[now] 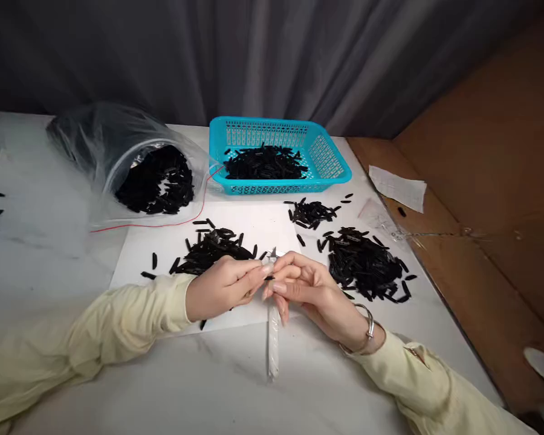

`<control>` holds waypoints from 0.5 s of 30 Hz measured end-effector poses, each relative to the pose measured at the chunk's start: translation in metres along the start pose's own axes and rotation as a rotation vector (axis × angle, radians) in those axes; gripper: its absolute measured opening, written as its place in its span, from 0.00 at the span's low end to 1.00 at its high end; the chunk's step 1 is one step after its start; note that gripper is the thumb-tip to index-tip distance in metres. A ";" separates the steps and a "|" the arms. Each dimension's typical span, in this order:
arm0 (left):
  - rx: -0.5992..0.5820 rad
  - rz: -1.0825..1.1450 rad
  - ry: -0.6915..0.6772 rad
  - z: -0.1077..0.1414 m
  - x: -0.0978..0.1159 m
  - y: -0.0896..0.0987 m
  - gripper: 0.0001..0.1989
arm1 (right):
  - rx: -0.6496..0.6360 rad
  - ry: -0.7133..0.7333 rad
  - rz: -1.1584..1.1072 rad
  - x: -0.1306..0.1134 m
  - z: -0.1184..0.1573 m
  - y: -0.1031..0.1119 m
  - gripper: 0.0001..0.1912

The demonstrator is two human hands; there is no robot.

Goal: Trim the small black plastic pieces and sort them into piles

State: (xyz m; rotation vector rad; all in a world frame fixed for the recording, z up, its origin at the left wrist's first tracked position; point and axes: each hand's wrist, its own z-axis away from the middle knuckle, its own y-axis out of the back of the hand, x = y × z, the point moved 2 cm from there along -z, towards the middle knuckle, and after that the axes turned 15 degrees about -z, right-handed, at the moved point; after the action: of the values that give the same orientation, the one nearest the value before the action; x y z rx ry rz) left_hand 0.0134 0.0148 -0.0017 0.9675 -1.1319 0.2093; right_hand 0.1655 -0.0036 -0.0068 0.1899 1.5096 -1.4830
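Note:
My left hand [229, 284] and my right hand [310, 293] meet over the front of the table, fingertips nearly touching. Both are closed in a pinch, and a small dark sliver [270, 278] shows between them, looking like one of the black strips; most of it is hidden by fingers. Beneath the hands lies a slim white wrapped stick [273, 350]. A grey pointed metal tip [273, 254] shows just beyond the fingers; whether it belongs to the stick is hidden. Just behind my left hand, a pile of black strips [215, 248] rests on white paper [136, 260].
A blue basket [281, 188] holding black strips stands at the back. Left of it, an open clear plastic bag [100, 157] with a red string spills more. Two heaps, one larger [365, 263] and one smaller [312, 212], lie right. Cardboard [480, 181] borders the table's right side.

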 end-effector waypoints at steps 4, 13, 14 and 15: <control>-0.006 0.063 0.037 0.002 -0.001 0.000 0.18 | -0.021 -0.017 0.106 -0.003 0.002 0.000 0.06; -0.025 0.474 0.194 -0.001 -0.008 0.004 0.20 | -0.524 0.596 2.125 -0.028 0.011 -0.004 0.15; -0.027 0.500 0.206 -0.001 -0.008 0.004 0.20 | -0.606 0.618 2.234 -0.026 0.010 -0.007 0.14; -0.029 0.521 0.219 -0.002 -0.008 0.004 0.20 | -0.666 0.636 2.313 -0.024 0.008 -0.010 0.13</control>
State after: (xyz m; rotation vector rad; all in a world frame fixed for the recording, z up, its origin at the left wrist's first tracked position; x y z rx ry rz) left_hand 0.0086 0.0207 -0.0068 0.5909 -1.1609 0.7006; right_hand 0.1756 -0.0007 0.0186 1.4024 0.9475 0.9647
